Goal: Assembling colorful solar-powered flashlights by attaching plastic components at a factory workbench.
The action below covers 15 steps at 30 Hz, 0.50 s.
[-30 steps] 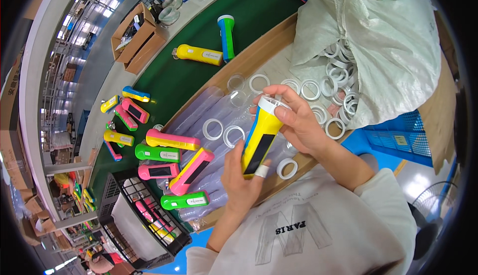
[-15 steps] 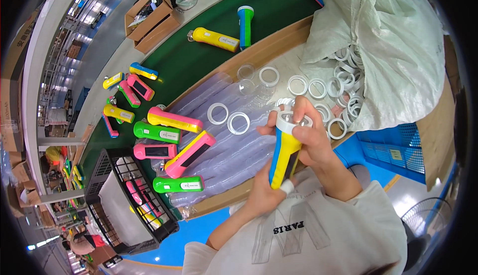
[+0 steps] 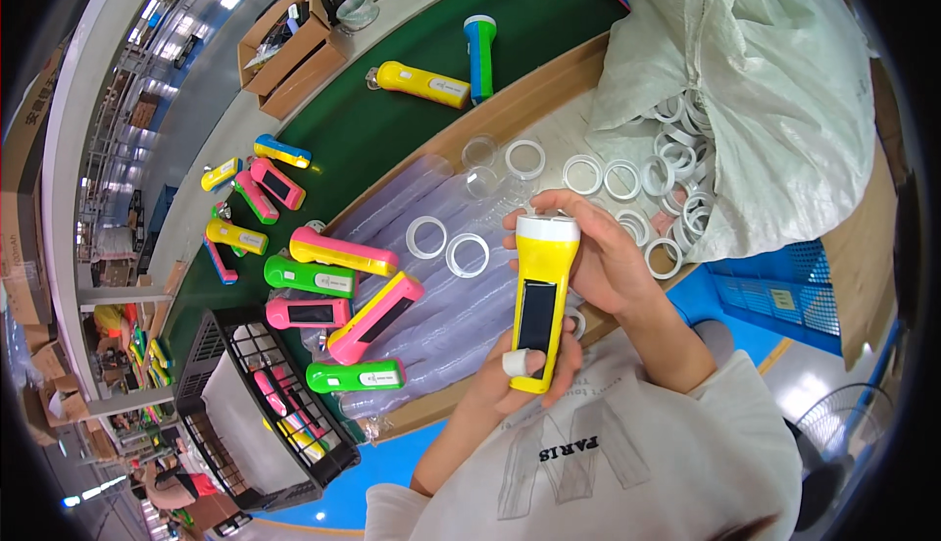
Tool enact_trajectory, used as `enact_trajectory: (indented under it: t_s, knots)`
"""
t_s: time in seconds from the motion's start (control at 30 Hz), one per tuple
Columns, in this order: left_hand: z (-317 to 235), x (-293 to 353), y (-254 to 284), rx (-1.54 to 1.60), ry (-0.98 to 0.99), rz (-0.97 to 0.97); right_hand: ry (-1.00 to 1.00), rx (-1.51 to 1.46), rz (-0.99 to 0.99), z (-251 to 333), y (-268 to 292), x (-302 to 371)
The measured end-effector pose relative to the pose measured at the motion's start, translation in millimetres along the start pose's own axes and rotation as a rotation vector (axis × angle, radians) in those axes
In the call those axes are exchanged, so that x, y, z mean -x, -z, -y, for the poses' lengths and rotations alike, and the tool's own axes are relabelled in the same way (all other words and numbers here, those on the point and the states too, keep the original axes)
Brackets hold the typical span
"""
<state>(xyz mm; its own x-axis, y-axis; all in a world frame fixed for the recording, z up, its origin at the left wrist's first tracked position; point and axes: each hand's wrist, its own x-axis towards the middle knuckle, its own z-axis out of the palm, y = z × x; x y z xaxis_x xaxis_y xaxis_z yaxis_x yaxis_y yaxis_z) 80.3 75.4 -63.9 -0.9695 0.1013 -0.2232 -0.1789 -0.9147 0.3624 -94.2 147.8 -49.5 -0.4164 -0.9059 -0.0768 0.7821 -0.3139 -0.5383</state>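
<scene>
A yellow flashlight (image 3: 534,301) with a long dark panel on its face stands nearly upright in front of my chest, its white-rimmed head (image 3: 547,228) at the top. My left hand (image 3: 490,384) is wrapped round its lower end, and a white band (image 3: 519,363) covers the thumb. Around the head, from the right, curl the fingers of my right hand (image 3: 613,262). The flashlight's far side and its lens are hidden. Loose white rings (image 3: 468,255) lie just beyond, on clear plastic sleeves (image 3: 421,320) in a cardboard tray (image 3: 529,100).
A woven sack (image 3: 745,100) spills many white rings at the right. Pink, yellow and green flashlights (image 3: 311,275) lie at the tray's left end. Beyond runs a green conveyor belt (image 3: 412,31) with more flashlights. A black crate (image 3: 265,487) stands at lower left, a blue basket (image 3: 774,291) at right.
Both hands have turned the flashlight, so its dark panel now faces me and its blue side is out of sight. It has tipped more upright and shifted slightly left.
</scene>
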Motion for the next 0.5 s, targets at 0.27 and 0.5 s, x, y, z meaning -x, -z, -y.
enact_trajectory:
  t_s: [0.27,0.5]
  knots:
    - [-28,-8,1,-0.565,-0.181,-0.469,0.122,0.220,-0.280,6,-2,-14]
    - [-109,-41,21,0.019,-0.167,-0.337,0.459,1.797,-0.300,15,47,-56]
